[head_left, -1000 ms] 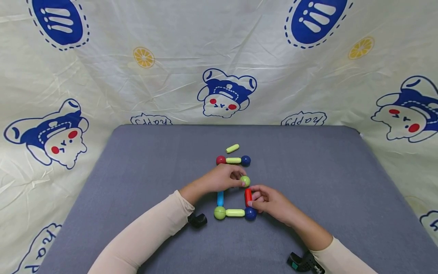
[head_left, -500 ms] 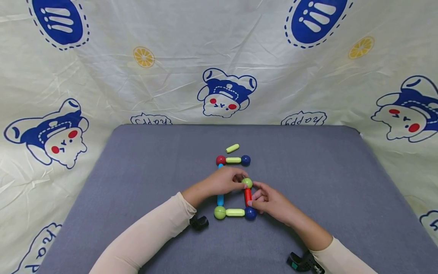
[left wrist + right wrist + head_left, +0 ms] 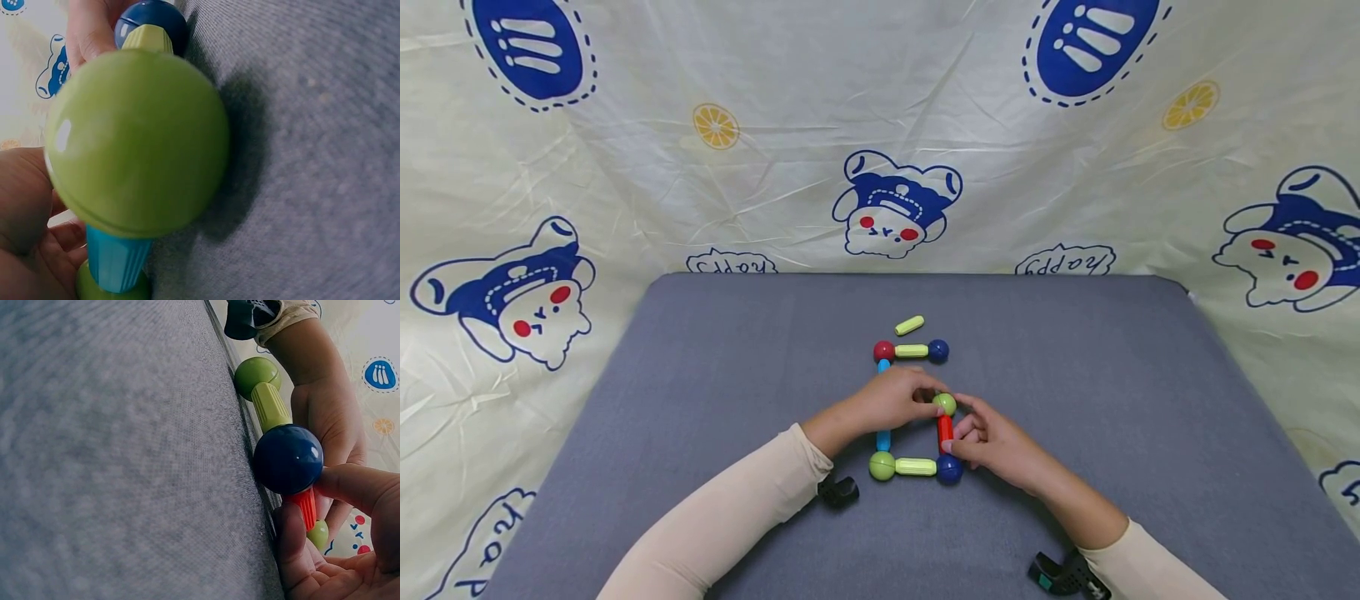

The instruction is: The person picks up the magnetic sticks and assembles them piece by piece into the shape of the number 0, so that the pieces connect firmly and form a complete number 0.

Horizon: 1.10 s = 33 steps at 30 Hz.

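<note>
My left hand (image 3: 898,398) pinches a green ball (image 3: 945,405) at the far end of a red rod (image 3: 945,433). The ball appears to touch the rod. My right hand (image 3: 996,446) holds this rod from the right, its thumb near the dark blue ball (image 3: 949,468) at the rod's near end. A yellow-green rod (image 3: 915,467) joins that blue ball to another green ball (image 3: 137,144), which looms large in the left wrist view. From there a light blue rod (image 3: 119,262) runs away along the left side. My left hand hides part of that side.
Beyond the hands, a red ball (image 3: 883,351), a yellow-green rod (image 3: 912,351) and a dark blue ball (image 3: 938,351) form a row. A loose yellow-green rod (image 3: 910,325) lies behind it on the grey table (image 3: 1075,358). A printed cloth (image 3: 790,192) hangs at the back.
My left hand has moved slightly right and nearer, bringing the green ball from just beyond the red rod to its far end. My right hand stays almost still.
</note>
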Motion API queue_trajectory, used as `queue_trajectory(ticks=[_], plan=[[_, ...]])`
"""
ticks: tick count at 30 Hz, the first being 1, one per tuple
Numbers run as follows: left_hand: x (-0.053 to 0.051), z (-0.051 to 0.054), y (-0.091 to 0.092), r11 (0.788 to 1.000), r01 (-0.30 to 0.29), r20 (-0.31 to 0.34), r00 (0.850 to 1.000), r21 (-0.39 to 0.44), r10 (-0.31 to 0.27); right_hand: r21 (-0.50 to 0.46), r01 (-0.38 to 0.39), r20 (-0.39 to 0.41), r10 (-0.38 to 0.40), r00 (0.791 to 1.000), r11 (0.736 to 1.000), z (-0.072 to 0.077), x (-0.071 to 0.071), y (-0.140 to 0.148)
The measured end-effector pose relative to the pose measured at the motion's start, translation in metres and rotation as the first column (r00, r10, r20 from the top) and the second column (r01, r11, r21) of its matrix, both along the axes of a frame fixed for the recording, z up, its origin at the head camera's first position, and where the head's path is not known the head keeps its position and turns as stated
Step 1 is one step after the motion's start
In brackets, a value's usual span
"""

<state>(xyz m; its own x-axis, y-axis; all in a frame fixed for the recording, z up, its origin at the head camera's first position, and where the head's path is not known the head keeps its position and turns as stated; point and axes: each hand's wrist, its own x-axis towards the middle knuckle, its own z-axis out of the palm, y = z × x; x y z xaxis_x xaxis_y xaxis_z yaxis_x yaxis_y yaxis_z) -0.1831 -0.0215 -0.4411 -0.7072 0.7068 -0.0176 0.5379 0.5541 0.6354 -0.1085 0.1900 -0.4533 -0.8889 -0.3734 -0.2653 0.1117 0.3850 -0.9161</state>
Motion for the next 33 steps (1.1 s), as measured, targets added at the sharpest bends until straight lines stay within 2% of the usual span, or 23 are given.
queue_trajectory(ticks=[6, 11, 16, 21, 27, 33], plan=[[0.0, 0.0, 0.0, 1.0, -0.016, 0.022, 1.0, -0.003, 0.016, 0.031, 0.007, -0.003, -0.007, 1.0, 0.999, -0.002, 0.0, 0.0], [0.0, 0.001, -0.003, 0.997, -0.064, 0.054, 0.997, 0.046, 0.062, 0.046, 0.011, -0.003, -0.011, 1.0, 0.999, -0.004, -0.001, 0.001], [0.001, 0.008, -0.015, 0.986, -0.117, 0.038, 0.993, 0.121, 0.113, 0.056, 0.017, -0.007, -0.016, 1.0, 0.998, -0.004, -0.001, 0.0], [0.004, 0.012, -0.033, 0.973, -0.171, 0.005, 0.985, 0.158, 0.173, 0.051, 0.02, -0.013, -0.019, 1.0, 0.999, -0.003, -0.001, -0.002], [0.01, 0.006, -0.055, 0.96, -0.224, 0.017, 0.974, 0.168, 0.224, 0.048, 0.02, -0.014, -0.019, 1.0, 0.999, -0.002, -0.001, -0.003], [0.017, -0.004, -0.067, 0.953, -0.252, 0.049, 0.968, 0.17, 0.247, 0.061, 0.038, -0.007, -0.037, 0.999, 0.997, -0.001, -0.001, -0.004]])
